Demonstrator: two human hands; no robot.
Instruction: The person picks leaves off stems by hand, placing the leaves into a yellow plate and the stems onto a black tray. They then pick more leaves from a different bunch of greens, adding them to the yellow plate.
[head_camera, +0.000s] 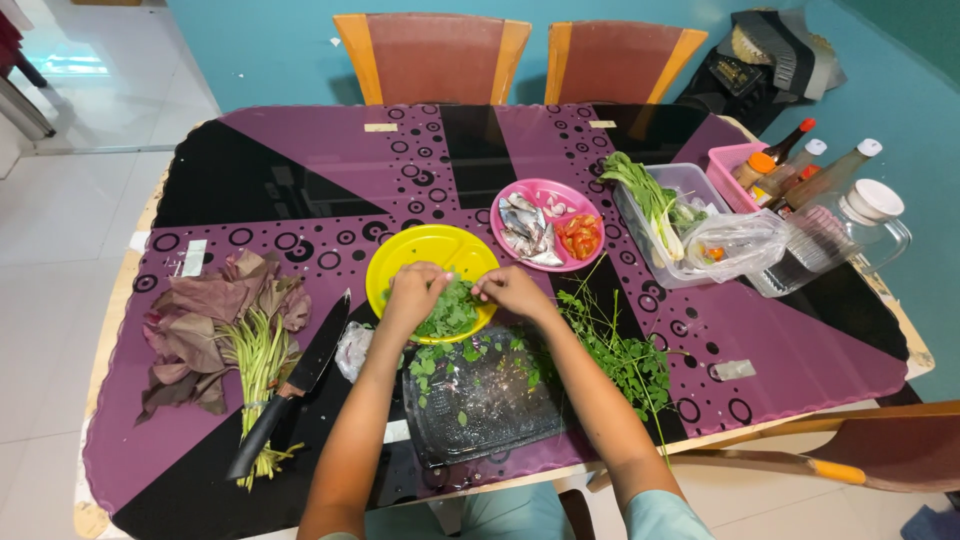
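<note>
1. Clear, shallow glass tray (490, 405), nearest the viewer on the purple-and-black patterned bench (800, 350); loose green leaves lie scattered on it.
2. Black-handled kitchen knife (290, 385), lying at the left of the tray, blade pointing away; beside it a bundle of long green stems with dark reddish-purple leaves (225, 335).
3. Sprigs of thin-stemmed, small-leaved green herb (620, 350), spread on the bench at the right of the tray.
4. Left hand (413, 295), fingers pinched together on a tuft of plucked green leaves (450, 315); the grip is narrow and closed on the greens.
5. Right hand (512, 292), likewise pinched narrowly on the same tuft. The step in hand appears to be stripping leaves from stems over the plate; the next move probably calls for a light pull apart and a fresh sprig from the right.
6. Round yellow divided plate (425, 250), under both hands; the plucked leaves pile on its near edge.
7. Round pink plate (545, 195), just beyond, carrying small silvery fish and cut red tomato.
8. Clear plastic tub (690, 180) with long green onions (645, 200) and a bagged item; behind it a pink basket of sauce bottles (730, 160) and a lidded glass jar (870, 225).
9. Two wooden chairs with reddish backs (430, 55), at the far edge.
</note>
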